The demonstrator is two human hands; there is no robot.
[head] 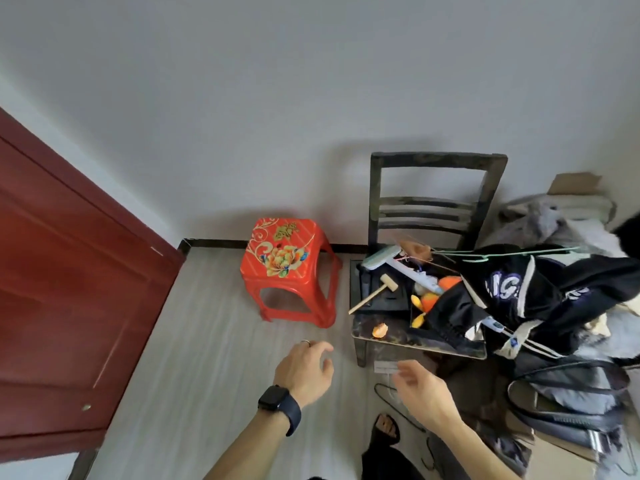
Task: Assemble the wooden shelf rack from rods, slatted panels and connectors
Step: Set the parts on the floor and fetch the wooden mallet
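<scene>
A foot in a dark sandal [386, 427] stands on the pale floor [194, 341] at the bottom of the view; both forearms reach forward above it; the left wrist wears a dark watch [275, 403], and the left hand [304, 368], with a ring on one finger, hangs over the floor with its fingers loosely curled and nothing in them; the right hand [420, 386] is blurred, its fingers loosely spread towards a small pale slip [386, 367] just at their tips, and it cannot be told whether they hold it or only come near it; a thin wire hanger [389, 398] lies on the floor under that hand; beyond the hands stands a dark wooden chair [433, 202] against the wall; on its seat a small wooden mallet [375, 292] lies with its handle pointing to the front left corner, a piece of orange peel [380, 330] sits near the front edge, and a black jacket [519, 292] sprawls over the right side, beside some oranges [429, 299] and a white brush [398, 263]; where the rods, panels and connectors lie cannot be told; left of the chair, well apart from both hands, stands a red plastic stool [287, 268] with a flower pattern; a dark red door [69, 289] fills the left side; a cardboard box [575, 183] sits far right by the wall
</scene>
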